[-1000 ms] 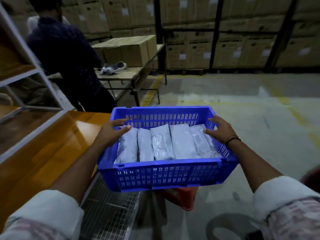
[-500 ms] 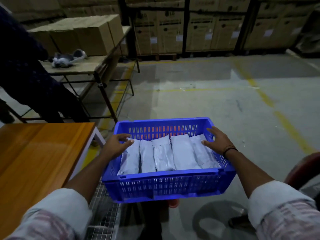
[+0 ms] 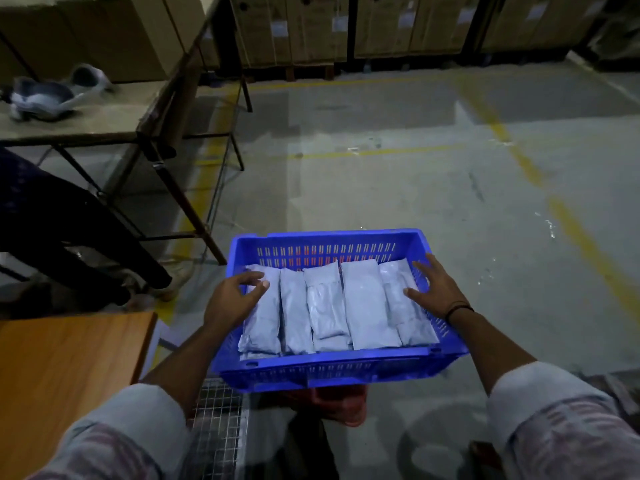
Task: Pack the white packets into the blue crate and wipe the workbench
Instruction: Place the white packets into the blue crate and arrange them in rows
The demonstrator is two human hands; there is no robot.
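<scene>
The blue crate [image 3: 332, 370] is off the right end of the wooden workbench [image 3: 69, 368], over the concrete floor. Several white packets [image 3: 363, 306] lie side by side inside it, filling the bottom. My left hand [image 3: 230, 299] grips the crate's left rim, with the thumb over the leftmost packet. On the right rim sits my right hand [image 3: 436, 289], fingers spread along the wall and thumb on the rightmost packet. Under the crate shows a red stool [image 3: 339, 403]; whether the crate rests on it I cannot tell.
A wire mesh shelf [image 3: 214, 427] hangs below the workbench end. Another person's dark legs [image 3: 69, 230] stand at the left by a metal-framed table [image 3: 104, 116] with a grey bundle [image 3: 45, 95] on it. Stacked cardboard boxes [image 3: 311, 29] line the back. Yellow lines cross the floor.
The crate has moved right, away from the workbench, and lower toward the floor. The view has tilted down. Both hands stay on its sides.
</scene>
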